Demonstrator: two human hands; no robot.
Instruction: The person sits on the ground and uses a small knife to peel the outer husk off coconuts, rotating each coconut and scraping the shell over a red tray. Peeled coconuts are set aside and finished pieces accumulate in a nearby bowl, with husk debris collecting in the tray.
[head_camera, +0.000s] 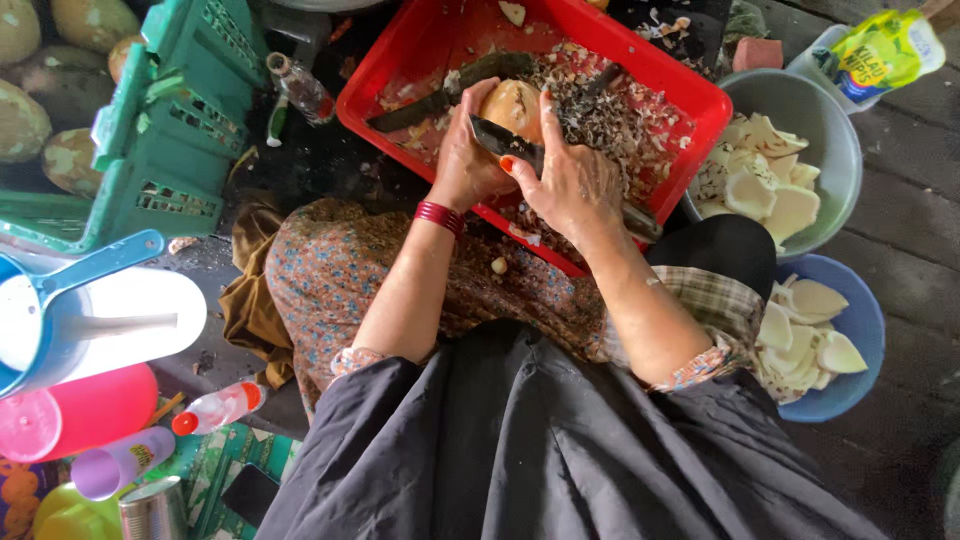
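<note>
Dark wet floor surrounds a red tray (690, 95) of peelings. Over it, the left hand (468, 160) cups a pale round fruit (512, 105); the right hand (570, 185) grips a knife (505, 142), blade slanting up-left against the fruit's near side. Bowls of white slices (760, 185) crowd the right; a green crate (160, 120) stands left.

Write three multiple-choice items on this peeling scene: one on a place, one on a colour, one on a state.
1. Where do the peelings lie?
A. In the red tray
B. In the green crate
C. On the lap

2. What colour is the bangle on the left wrist?
A. Blue
B. Red
C. White

3. What does the right hand hold?
A. A ladle
B. Nothing
C. A knife

Answers: 1 A, the peelings are heaped in the tray. 2 B, it shows red. 3 C, the blade rests against the round pale fruit that the left hand grips.
</note>
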